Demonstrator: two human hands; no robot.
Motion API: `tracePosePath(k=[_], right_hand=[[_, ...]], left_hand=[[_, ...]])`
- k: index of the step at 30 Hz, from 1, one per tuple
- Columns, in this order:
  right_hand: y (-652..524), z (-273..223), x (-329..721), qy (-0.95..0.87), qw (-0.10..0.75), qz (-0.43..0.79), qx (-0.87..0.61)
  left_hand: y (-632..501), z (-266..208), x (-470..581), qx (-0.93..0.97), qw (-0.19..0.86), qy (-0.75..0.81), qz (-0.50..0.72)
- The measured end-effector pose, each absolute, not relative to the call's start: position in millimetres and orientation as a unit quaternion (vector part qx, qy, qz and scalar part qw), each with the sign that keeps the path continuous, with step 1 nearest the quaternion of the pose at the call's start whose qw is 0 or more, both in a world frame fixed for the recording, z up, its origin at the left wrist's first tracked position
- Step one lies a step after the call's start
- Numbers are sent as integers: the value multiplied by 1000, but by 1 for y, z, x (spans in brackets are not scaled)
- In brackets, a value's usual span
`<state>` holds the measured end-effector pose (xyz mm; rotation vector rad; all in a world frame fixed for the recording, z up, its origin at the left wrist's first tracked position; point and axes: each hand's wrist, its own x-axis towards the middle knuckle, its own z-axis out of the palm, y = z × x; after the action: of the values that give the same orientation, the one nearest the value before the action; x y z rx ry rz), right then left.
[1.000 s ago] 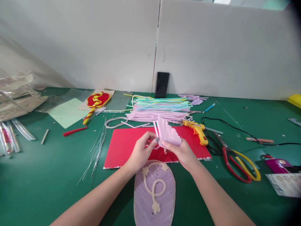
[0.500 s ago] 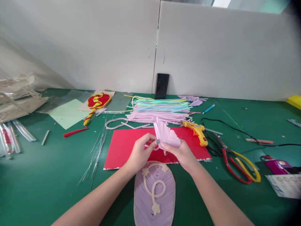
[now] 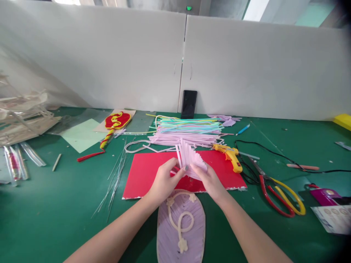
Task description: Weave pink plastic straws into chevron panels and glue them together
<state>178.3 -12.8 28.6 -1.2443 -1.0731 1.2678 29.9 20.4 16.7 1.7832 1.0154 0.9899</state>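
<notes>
A fan-shaped piece of pale pink pipe cleaners [image 3: 189, 157], laid side by side, is held up between my two hands over the red board [image 3: 142, 166]. My left hand [image 3: 168, 179] grips its left lower edge with thumb and fingers. On the other side, my right hand [image 3: 210, 181] is closed on its lower right part. Below my wrists lies a lilac oval panel [image 3: 167, 241] with a cream looped stem and small flowers on it. A heap of pink, mint and yellow pipe cleaners [image 3: 189, 129] lies just behind the board.
At the board's right are a yellow glue gun [image 3: 231, 157] and red-and-yellow-handled scissors [image 3: 283, 199], with a black cord [image 3: 270, 151] nearby. Thin wires [image 3: 116, 182] and a red-and-yellow fan [image 3: 117, 120] lie left. A phone [image 3: 189, 104] leans on the partition.
The pink piece has turned a little, so its strips stand more upright with some apart at the left. Both hands stay on it. The view has tilted slightly upward.
</notes>
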Motion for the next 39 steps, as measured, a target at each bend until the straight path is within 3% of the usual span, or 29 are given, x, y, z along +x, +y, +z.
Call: tracePosePath(k=[11,16,19,24,39], right_hand=[[-2,19,195,-482,504,483,-530],[-2,20,193,-409,542,492,-545],[0,17,190,-381,570,488,-540],[0,17,189,-415,549,484,-540],[-6,22,190,-422,517,441,-600]], left_hand=[[31,16,22,720,518,336,316],[32,14,23,674,530,371,358],[34,14,24,626,530,408,400],[34,16,23,595,512,451,425],[28,14,25,637,464,420,450]])
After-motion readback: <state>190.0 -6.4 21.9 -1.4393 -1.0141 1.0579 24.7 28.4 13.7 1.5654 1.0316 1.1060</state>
